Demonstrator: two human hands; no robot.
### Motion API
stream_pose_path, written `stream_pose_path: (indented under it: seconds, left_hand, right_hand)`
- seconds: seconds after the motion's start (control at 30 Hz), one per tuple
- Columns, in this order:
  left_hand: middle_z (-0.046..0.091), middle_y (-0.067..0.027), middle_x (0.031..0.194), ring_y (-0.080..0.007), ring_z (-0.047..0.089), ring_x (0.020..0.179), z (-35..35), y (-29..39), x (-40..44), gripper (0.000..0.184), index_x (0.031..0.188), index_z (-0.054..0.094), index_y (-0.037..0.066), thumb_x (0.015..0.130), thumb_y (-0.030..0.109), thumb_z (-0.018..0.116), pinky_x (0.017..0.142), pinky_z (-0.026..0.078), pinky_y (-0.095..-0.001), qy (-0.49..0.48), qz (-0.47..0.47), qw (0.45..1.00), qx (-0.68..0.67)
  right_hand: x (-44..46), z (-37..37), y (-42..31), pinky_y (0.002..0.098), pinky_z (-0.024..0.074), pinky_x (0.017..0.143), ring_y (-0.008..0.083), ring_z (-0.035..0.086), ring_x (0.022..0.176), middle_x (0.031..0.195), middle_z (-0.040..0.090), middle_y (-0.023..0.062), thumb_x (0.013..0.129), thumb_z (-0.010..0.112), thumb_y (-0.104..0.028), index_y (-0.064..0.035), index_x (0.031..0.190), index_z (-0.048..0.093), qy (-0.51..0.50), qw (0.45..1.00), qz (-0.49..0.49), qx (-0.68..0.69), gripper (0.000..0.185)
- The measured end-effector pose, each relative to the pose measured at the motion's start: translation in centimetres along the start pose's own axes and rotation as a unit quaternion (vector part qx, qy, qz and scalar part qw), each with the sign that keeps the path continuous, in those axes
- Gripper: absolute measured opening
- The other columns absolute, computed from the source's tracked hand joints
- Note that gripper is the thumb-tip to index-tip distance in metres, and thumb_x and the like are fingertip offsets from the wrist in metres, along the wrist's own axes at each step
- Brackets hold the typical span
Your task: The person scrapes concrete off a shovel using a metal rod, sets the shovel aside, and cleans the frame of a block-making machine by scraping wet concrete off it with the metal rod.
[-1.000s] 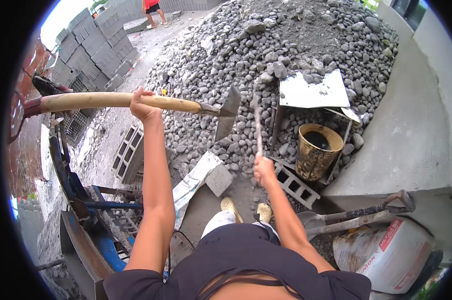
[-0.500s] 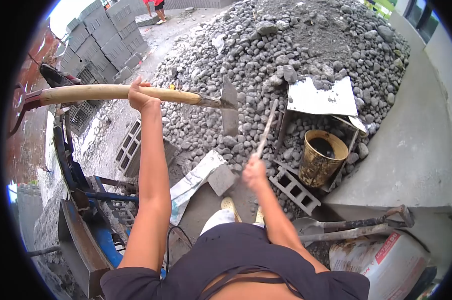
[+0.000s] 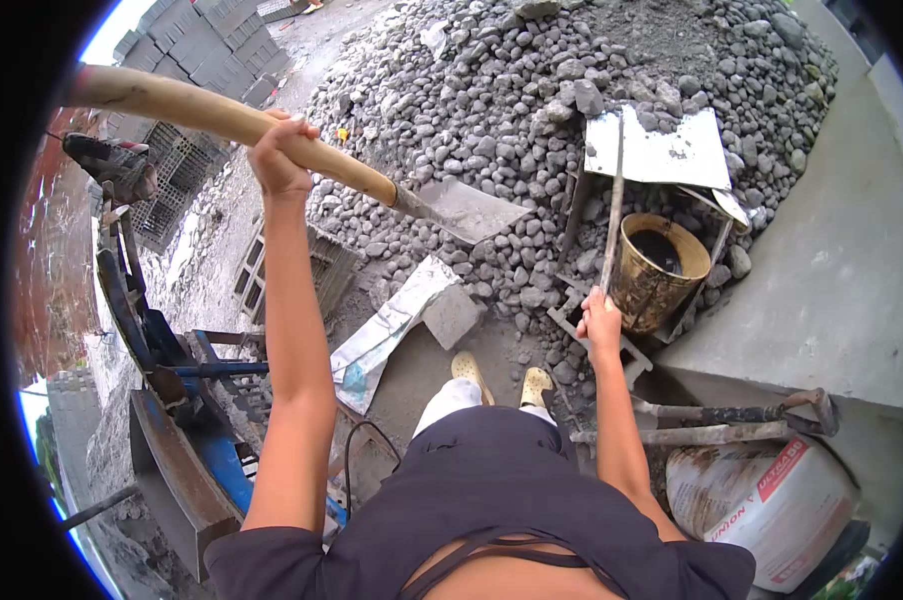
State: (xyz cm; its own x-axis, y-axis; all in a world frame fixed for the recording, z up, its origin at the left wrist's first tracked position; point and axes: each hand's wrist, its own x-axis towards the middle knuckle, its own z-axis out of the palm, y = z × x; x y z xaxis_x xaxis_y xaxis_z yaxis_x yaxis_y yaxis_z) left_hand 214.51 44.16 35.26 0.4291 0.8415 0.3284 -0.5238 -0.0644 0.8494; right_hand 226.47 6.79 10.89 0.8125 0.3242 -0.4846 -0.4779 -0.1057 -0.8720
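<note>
My left hand (image 3: 280, 158) is closed around the wooden handle of a shovel (image 3: 332, 163), holding it up at the left. The shovel slants down to the right, its metal blade in front of the gravel pile (image 3: 452, 110). In my right hand (image 3: 600, 322) is a thin, greyish stick (image 3: 615, 215), gripped near its lower end and pointing away from me. Its far end overlaps a white sheet (image 3: 662, 150) in view; whether they touch, I cannot tell. Just right of the stick stands a stained yellowish bucket (image 3: 637, 290) with a dark inside.
A concrete block (image 3: 627, 360) lies by the bucket. Another shovel (image 3: 722, 412) and a printed sack (image 3: 772, 510) are at the lower right, beside a concrete wall (image 3: 782, 310). Rusty blue metal machinery (image 3: 207, 440) stands left. Stacked blocks (image 3: 207, 45) rise behind.
The shovel has tipped from nearly level to slanting down rightward, and its blade has turned to show its broad face. My right hand has moved right with the stick, closer to the bucket.
</note>
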Motion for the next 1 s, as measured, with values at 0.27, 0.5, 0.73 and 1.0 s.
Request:
stream_pose_path:
  seconds: [0.27, 0.5, 0.73, 1.0]
  left_hand:
    - [0.047, -0.0071, 0.064, -0.0191, 0.049, 0.056, -3.3, -4.1, -3.1, 0.020, 0.075, 0.046, 0.005, 0.059, -0.001, 0.055, 0.060, 0.044, -0.0299, -0.002, -0.051, 0.999, 0.001]
    - [0.048, -0.0033, 0.062, -0.0149, 0.049, 0.054, 3.7, 5.7, 3.0, 0.018, 0.070, 0.048, 0.006, 0.067, 0.010, 0.066, 0.062, 0.047, -0.0313, 0.095, 0.000, 0.995, 0.002]
    - [0.046, -0.0056, 0.054, -0.0188, 0.048, 0.048, -1.9, -11.4, 1.9, 0.014, 0.070, 0.050, 0.004, 0.060, 0.008, 0.058, 0.052, 0.041, -0.0314, 0.200, -0.130, 0.968, -0.080]
    - [0.043, -0.0024, 0.054, -0.0171, 0.047, 0.045, -5.9, -19.7, 7.6, 0.016, 0.068, 0.043, 0.009, 0.062, 0.010, 0.058, 0.048, 0.041, -0.0296, 0.239, -0.197, 0.942, -0.127]
  right_hand:
    - [-6.8, -4.1, 8.1, 0.0253, 0.0282, 0.045, 0.0065, 0.035, 0.048, 0.050, 0.039, -0.0020, 0.086, 0.047, -0.034, -0.0056, 0.058, 0.047, 0.065, 0.980, -0.023, -0.186, 0.040]
    - [-6.3, -6.7, 5.3, 0.0296, 0.0349, 0.049, 0.0120, 0.041, 0.051, 0.051, 0.045, 0.0039, 0.086, 0.046, -0.038, -0.0010, 0.059, 0.049, 0.073, 0.972, -0.012, -0.222, 0.046]
    - [-4.2, -1.3, 3.9, 0.0228, 0.0247, 0.040, 0.0053, 0.032, 0.043, 0.050, 0.037, -0.0040, 0.089, 0.039, -0.040, -0.0070, 0.062, 0.049, 0.064, 0.979, -0.150, -0.119, 0.044]
    - [-7.1, 2.6, -9.7, 0.0332, 0.0394, 0.050, 0.0178, 0.051, 0.051, 0.056, 0.053, 0.0135, 0.084, 0.045, -0.022, -0.0016, 0.071, 0.057, 0.143, 0.917, -0.314, -0.202, 0.027]
